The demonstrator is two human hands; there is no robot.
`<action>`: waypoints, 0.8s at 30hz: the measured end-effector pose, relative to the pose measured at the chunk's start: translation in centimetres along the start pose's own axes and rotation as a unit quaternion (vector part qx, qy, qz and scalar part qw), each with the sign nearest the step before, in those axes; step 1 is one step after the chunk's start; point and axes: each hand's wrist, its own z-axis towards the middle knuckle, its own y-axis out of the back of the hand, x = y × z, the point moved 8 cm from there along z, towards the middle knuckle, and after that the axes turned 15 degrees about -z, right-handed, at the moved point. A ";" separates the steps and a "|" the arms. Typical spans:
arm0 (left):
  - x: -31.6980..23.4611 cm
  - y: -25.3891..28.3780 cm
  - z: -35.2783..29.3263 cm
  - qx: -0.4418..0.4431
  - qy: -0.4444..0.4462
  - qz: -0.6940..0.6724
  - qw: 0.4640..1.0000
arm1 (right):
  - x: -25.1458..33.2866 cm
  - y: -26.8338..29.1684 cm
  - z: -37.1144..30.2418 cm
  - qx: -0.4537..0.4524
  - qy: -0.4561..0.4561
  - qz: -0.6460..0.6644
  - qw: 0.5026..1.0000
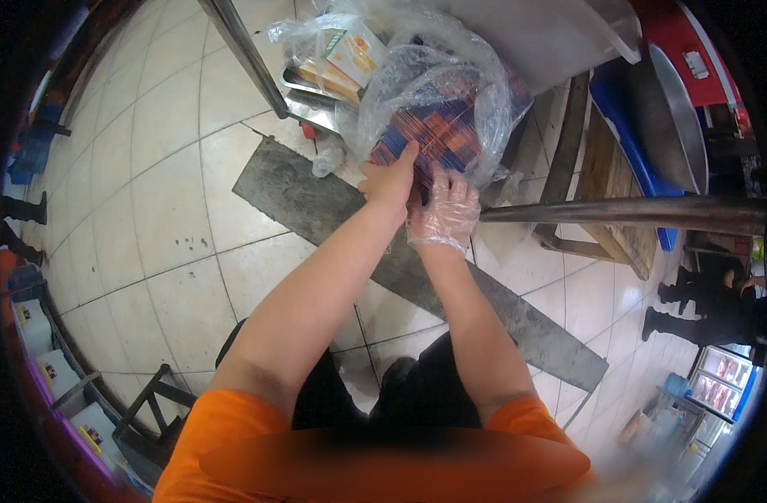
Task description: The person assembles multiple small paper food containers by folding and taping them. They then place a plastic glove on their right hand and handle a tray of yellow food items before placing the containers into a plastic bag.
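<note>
A blue and orange plaid bag (pixel 434 138) lies at the top centre, partly wrapped in a crumpled clear plastic bag (pixel 490 92). My left hand (pixel 388 180) is bare and closed on its near edge, the thumb pressed along the plaid surface. Right beside it, my right hand (pixel 446 208) wears a thin clear plastic glove, its fingers curled over the same edge. Some fingertips of both hands are hidden. To the left of the plaid bag, a metal tray (pixel 312 84) holds a white, orange and green printed package (pixel 350 54) under loose plastic.
A metal leg (pixel 245 54) slants down at upper left, and a dark bar (pixel 626 214) runs rightward from near my right hand. Beyond it are a wooden stand (pixel 614 193), a blue board (pixel 631 142) and a metal basin (pixel 677 117). People stand at both far sides.
</note>
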 end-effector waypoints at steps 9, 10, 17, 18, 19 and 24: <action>-0.1 0.4 2.0 0.037 -0.064 0.069 0.995 | -5.2 -4.6 -2.9 0.104 -0.312 0.406 0.853; 0.0 0.4 2.2 0.046 -0.068 0.074 0.994 | -5.3 -5.0 -3.1 0.105 -0.309 0.437 0.838; 0.1 0.4 2.4 0.069 -0.108 0.070 0.989 | -5.2 -6.5 -5.1 0.120 -0.322 0.481 0.807; 0.2 0.4 2.3 0.072 -0.102 0.067 0.990 | -5.1 -6.5 -5.4 0.121 -0.322 0.462 0.818; 0.2 0.5 2.1 0.068 -0.099 0.067 0.990 | -4.9 -6.4 -5.5 0.113 -0.308 0.455 0.828; -0.5 0.9 1.3 0.059 -0.102 0.057 0.991 | -4.7 -5.2 -5.4 0.096 -0.250 0.348 0.898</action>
